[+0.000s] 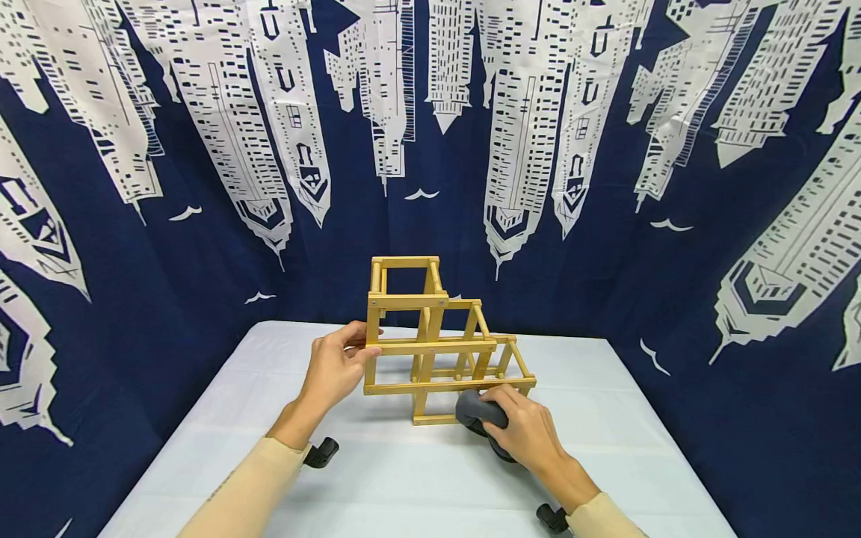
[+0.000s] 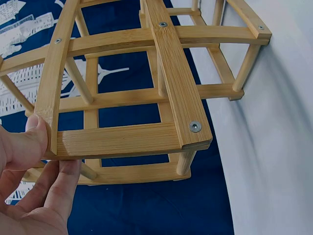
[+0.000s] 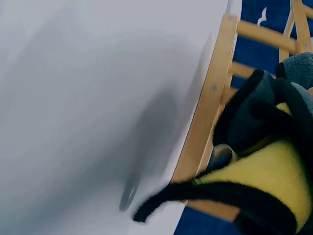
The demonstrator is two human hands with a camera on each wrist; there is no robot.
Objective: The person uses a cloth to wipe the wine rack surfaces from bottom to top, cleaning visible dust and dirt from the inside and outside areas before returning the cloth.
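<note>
A stepped light-wood rack [image 1: 430,347], built of flat slats and round dowels fixed with screws, stands at the middle of the table. At its left side my left hand [image 1: 336,366] grips an upright, the thumb on the near face and the fingers behind, as the left wrist view also shows on the slats [image 2: 127,139]. My right hand [image 1: 528,426] holds a bunched cloth [image 1: 479,409] against the rack's lower right slats. In the right wrist view, that cloth [image 3: 279,176] has a grey face, a yellow face and black edging. Most right fingers are hidden there.
A white-covered table [image 1: 403,486] lies under the rack. Behind and beside it hangs a dark blue curtain [image 1: 417,239] printed with white buildings and birds. Black wrist-worn devices [image 1: 321,453] show at both wrists.
</note>
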